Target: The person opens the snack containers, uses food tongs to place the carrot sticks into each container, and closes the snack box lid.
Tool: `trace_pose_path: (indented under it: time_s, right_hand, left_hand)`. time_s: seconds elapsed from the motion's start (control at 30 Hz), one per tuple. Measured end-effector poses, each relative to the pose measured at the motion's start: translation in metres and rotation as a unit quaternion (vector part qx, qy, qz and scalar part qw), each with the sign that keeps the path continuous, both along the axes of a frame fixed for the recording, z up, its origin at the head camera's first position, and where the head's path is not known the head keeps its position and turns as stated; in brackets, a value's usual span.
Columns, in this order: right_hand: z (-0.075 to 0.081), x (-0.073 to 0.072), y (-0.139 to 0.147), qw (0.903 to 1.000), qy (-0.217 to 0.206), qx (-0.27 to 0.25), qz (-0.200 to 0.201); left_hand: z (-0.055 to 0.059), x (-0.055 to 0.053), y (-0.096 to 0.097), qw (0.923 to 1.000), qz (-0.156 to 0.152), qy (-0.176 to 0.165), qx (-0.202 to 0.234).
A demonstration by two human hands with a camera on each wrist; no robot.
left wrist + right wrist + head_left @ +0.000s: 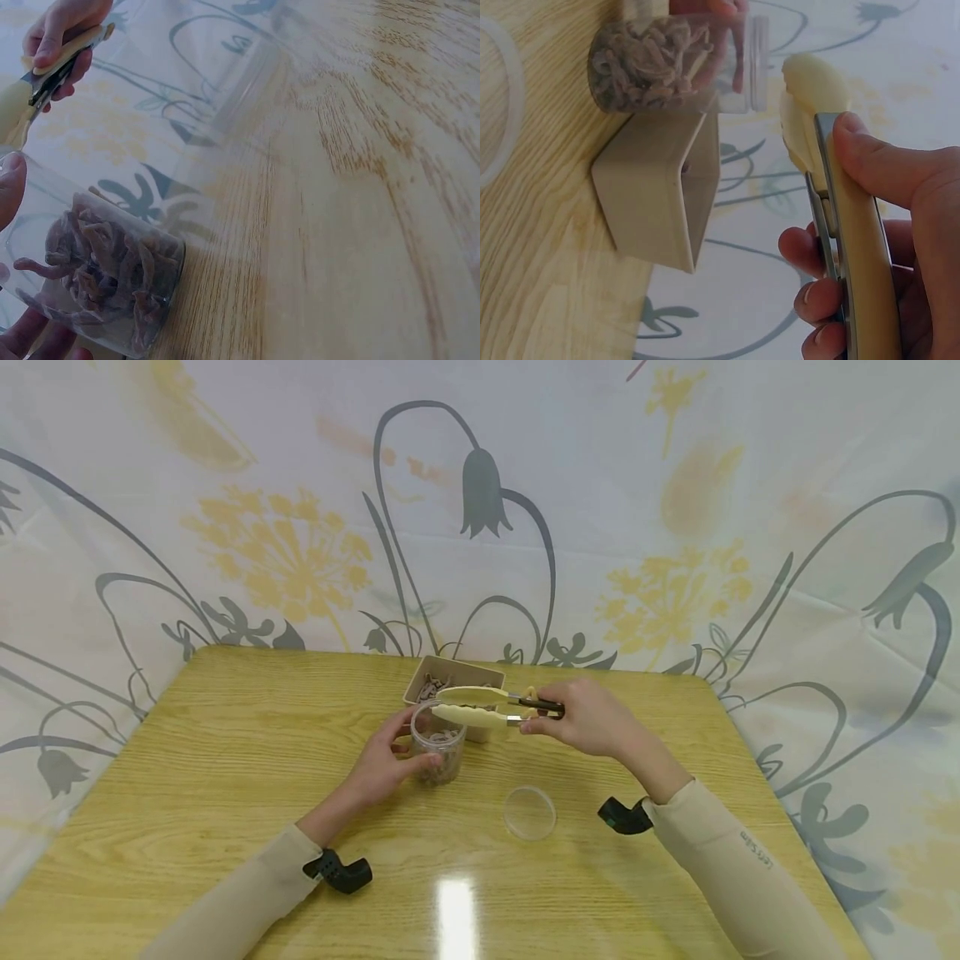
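Observation:
My left hand [387, 761] grips a clear plastic jar [438, 760] round its side. Brownish, shrivelled dried strips [105, 262] fill the lower part of the jar. In my right hand [592, 717] is a pair of tongs [859, 247] with cream-coloured scalloped heads, held above the jar's open mouth. The tong heads stand slightly apart in the head view, and no strip shows between them. Behind the jar sits a beige rectangular box [641, 191], with similar strips [432, 687] inside at its left. The tongs hide part of the box.
A round translucent lid [529, 813] lies on the wooden table [247, 760], to the right of the jar and nearer to me. A patterned cloth [480, 568] hangs behind the table's far edge. Black wrist devices [347, 872] are strapped over both sleeves.

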State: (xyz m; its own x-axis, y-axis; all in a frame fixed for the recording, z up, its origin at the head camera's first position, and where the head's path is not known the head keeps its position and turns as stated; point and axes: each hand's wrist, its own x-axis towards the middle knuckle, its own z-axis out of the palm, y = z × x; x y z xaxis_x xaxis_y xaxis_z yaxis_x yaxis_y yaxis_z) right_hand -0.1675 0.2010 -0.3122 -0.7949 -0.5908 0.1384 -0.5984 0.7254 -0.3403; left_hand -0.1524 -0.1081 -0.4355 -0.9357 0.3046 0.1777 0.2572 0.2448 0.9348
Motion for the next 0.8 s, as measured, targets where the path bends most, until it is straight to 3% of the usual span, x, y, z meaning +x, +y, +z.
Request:
trace_pose_path:
  time_s: [0.37, 0.67, 0.8]
  right_hand:
    - [-0.002, -0.018, 0.005, 0.9996, 0.005, -0.010, -0.025]
    - [-0.010, -0.042, -0.002, 0.9904, -0.054, 0.079, -0.100]
    - [-0.018, -0.052, -0.006, 0.9848, -0.066, 0.124, -0.103]
  left_hand:
    - [0.001, 0.000, 0.000, 1.0000, 0.002, -0.001, 0.001]
    - [0.005, -0.001, -0.003, 0.9995, 0.000, 0.028, -0.015]
    - [0.008, -0.001, -0.005, 0.9988, 0.008, 0.038, -0.031]
